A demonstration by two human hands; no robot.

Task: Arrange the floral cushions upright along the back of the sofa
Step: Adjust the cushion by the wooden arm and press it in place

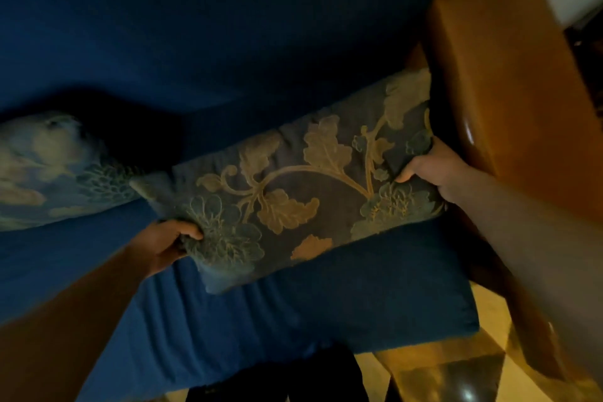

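A floral cushion point(293, 186), dark grey with gold leaves and teal flowers, lies tilted across the blue sofa seat point(228, 313), its right end against the wooden armrest point(496, 81). My left hand point(169, 245) grips its lower left corner. My right hand point(434, 170) grips its right edge beside the armrest. A second floral cushion point(49, 173) lies flat on the seat at the far left, blurred, its corner touching the held one. The blue backrest point(228, 26) rises behind both.
The glossy wooden armrest closes off the sofa's right side, with a wooden leg point(440, 375) below it. A tiled floor point(489, 313) shows at the lower right. The room is dim.
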